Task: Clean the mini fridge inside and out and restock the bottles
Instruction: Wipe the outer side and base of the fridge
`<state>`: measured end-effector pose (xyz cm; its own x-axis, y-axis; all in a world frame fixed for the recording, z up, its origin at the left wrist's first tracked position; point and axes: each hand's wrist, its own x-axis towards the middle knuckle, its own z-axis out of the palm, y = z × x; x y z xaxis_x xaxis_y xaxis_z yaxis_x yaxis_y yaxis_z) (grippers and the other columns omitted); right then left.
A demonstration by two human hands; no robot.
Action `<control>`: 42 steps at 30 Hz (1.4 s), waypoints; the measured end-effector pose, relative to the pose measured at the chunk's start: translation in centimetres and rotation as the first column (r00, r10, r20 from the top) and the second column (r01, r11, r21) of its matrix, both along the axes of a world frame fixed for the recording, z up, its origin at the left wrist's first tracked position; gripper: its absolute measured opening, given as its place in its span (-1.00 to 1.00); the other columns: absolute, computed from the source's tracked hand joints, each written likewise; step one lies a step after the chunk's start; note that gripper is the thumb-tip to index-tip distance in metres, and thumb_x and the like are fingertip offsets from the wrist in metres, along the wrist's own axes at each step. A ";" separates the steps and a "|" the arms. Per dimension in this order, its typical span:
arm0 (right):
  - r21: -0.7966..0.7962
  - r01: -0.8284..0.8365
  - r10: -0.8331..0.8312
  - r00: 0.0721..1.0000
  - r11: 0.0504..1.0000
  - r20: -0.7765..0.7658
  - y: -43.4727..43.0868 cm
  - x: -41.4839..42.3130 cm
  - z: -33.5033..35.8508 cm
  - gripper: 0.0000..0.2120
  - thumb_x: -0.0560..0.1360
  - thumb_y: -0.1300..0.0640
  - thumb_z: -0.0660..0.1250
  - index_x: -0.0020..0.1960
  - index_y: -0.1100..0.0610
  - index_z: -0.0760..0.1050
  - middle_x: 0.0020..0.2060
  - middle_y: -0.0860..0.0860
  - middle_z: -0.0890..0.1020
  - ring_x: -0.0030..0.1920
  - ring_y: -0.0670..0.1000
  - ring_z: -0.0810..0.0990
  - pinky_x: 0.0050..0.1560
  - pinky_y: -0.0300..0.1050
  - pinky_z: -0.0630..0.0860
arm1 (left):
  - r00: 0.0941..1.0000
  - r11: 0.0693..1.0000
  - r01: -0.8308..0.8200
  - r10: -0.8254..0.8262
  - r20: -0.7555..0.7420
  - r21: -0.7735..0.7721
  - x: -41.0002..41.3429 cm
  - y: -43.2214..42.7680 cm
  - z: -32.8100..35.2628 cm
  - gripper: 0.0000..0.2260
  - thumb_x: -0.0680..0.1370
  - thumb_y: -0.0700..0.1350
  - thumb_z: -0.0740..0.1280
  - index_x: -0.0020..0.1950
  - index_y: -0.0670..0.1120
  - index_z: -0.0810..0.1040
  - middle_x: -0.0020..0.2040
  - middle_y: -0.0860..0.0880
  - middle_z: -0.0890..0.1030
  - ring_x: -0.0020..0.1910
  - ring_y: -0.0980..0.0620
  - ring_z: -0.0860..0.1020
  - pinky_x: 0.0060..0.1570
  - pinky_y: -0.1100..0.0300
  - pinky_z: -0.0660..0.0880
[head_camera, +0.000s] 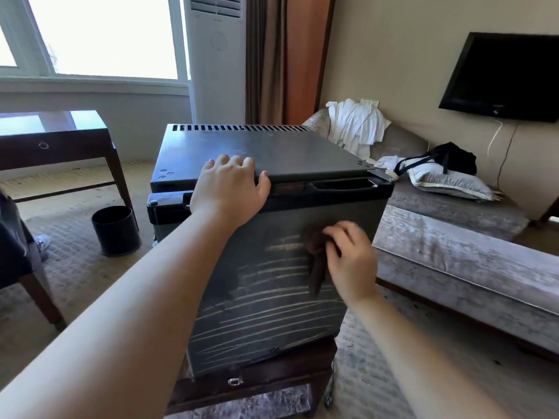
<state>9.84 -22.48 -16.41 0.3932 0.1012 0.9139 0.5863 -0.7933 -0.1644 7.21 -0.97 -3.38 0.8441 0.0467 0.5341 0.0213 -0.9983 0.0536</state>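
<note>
Streaks, pale and roughly level, cross the shut door of the mini fridge (pixel 272 300), which stands on a low dark wooden worktop (pixel 272 381) between a black bin (pixel 116 229) and a grey sofa (pixel 459 267). The left hand (pixel 230 192) rests on the front edge of the fridge's top, its grip spread, fingers on the lid and thumb at the edge. The right hand (pixel 351 261) has its grip pinching a bunched brown cloth (pixel 316 261) against the upper door.

Daylight fills the window (pixel 99 34); right of it stand an air conditioner (pixel 216 55), brown curtains (pixel 281 55) and a grey sofa (pixel 453 252).
</note>
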 end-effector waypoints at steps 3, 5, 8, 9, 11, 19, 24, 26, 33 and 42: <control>-0.098 -0.041 0.019 0.977 0.994 -0.211 -0.9 -0.3 -5.1 -0.84 0.39 0.32 0.37 -0.06 0.15 0.61 -0.08 -0.02 0.57 -0.10 0.07 0.58 -0.11 -0.21 0.45 | 1.000 1.000 0.000 0.000 0.000 0.000 0.1 0.1 -0.1 -0.59 0.61 0.09 0.02 0.16 -0.15 0.50 0.10 -0.13 0.56 0.14 -0.13 0.45 0.19 0.01 0.36; -0.131 -0.050 0.000 0.933 0.990 -0.360 -1.5 -0.4 -6.8 -0.74 0.29 0.38 0.48 -0.10 0.10 0.61 -0.10 -0.09 0.55 -0.12 0.04 0.57 -0.16 -0.24 0.44 | 1.000 1.000 0.000 0.000 0.003 0.004 0.1 0.1 -0.2 -0.59 0.61 0.09 0.02 0.16 -0.15 0.50 0.09 -0.12 0.56 0.13 -0.13 0.46 0.20 0.01 0.37; -0.109 -0.061 0.013 0.918 0.992 -0.396 -1.6 -0.4 -5.1 -0.72 0.26 0.40 0.49 -0.12 0.11 0.62 -0.13 -0.07 0.57 -0.11 0.03 0.56 -0.14 -0.27 0.41 | 1.000 1.000 0.002 -0.002 0.008 0.000 0.0 0.0 0.0 -0.59 0.61 0.09 0.02 0.16 -0.14 0.51 0.08 -0.12 0.57 0.12 -0.12 0.47 0.19 0.01 0.37; -0.073 -0.064 0.032 0.926 0.995 -0.376 -1.3 -0.4 -3.5 -0.73 0.27 0.41 0.47 -0.12 0.12 0.62 -0.13 -0.06 0.58 -0.10 0.04 0.56 -0.12 -0.27 0.40 | 1.000 1.000 0.004 -0.004 0.009 -0.004 -0.1 0.0 0.0 -0.59 0.61 0.09 0.02 0.16 -0.14 0.51 0.08 -0.12 0.57 0.12 -0.12 0.46 0.17 0.02 0.37; 0.032 -0.070 0.076 0.949 0.997 -0.305 -0.5 -0.4 0.5 -0.75 0.29 0.41 0.43 -0.11 0.14 0.62 -0.15 -0.02 0.57 -0.09 0.05 0.56 -0.10 -0.23 0.42 | 1.000 1.000 0.004 -0.004 0.012 -0.013 0.0 0.0 0.0 -0.60 0.61 0.08 0.03 0.14 -0.15 0.51 0.07 -0.12 0.57 0.11 -0.12 0.46 0.12 0.03 0.37; 0.178 -0.115 0.167 0.934 0.977 -0.315 2.2 -0.7 2.7 -0.81 0.29 0.40 0.40 -0.22 0.15 0.51 -0.22 -0.04 0.47 -0.27 -0.04 0.46 -0.29 -0.27 0.33 | 1.000 1.000 -0.001 0.001 0.010 -0.005 0.0 -0.1 -0.1 -0.62 0.62 0.07 0.03 0.14 -0.15 0.50 0.09 -0.12 0.56 0.14 -0.12 0.44 0.10 0.05 0.36; -0.056 -0.078 0.030 0.810 0.995 -0.586 1.3 -1.1 -4.4 -0.84 0.35 0.29 0.40 -0.19 0.06 0.51 -0.16 -0.13 0.45 -0.19 0.00 0.55 -0.30 -0.21 0.34 | 1.000 1.000 -0.005 0.005 0.000 -0.015 0.0 -0.1 -0.1 -0.62 0.62 0.06 0.04 0.15 -0.16 0.50 0.10 -0.12 0.56 0.14 -0.13 0.45 0.10 0.04 0.37; -0.077 -0.065 0.000 0.764 0.995 -0.645 0.9 -1.5 -4.8 -0.87 0.39 0.26 0.38 -0.13 0.06 0.56 -0.12 -0.11 0.48 -0.14 0.02 0.57 -0.26 -0.19 0.38 | 1.000 1.000 -0.007 0.007 -0.013 -0.010 -0.2 -0.2 0.0 -0.62 0.62 0.06 0.03 0.16 -0.15 0.49 0.11 -0.12 0.56 0.15 -0.12 0.44 0.11 0.04 0.36; 0.163 -0.116 0.165 0.929 0.980 -0.331 3.0 -0.9 6.5 -0.84 0.31 0.31 0.40 -0.23 0.09 0.52 -0.25 -0.06 0.47 -0.30 -0.03 0.47 -0.32 -0.18 0.35 | 1.000 1.000 -0.004 0.004 -0.011 -0.016 -0.1 -0.1 0.0 -0.62 0.62 0.06 0.02 0.16 -0.15 0.49 0.12 -0.11 0.56 0.15 -0.11 0.44 0.10 0.04 0.36; -0.120 -0.126 0.057 0.885 0.985 -0.462 4.3 -2.2 -3.3 -0.75 0.27 0.32 0.43 -0.18 0.06 0.45 -0.13 -0.03 0.48 -0.14 0.07 0.55 -0.35 -0.11 0.46 | 1.000 1.000 -0.008 0.008 0.011 -0.005 0.2 0.1 -0.2 -0.62 0.61 0.07 0.02 0.16 -0.14 0.50 0.11 -0.11 0.56 0.15 -0.11 0.44 0.10 0.04 0.37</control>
<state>7.66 -18.18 -19.70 0.7448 0.2727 0.6090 0.5452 -0.7749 -0.3198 7.43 -0.89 -3.62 0.8380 0.0559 0.5427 0.0287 -0.9979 0.0585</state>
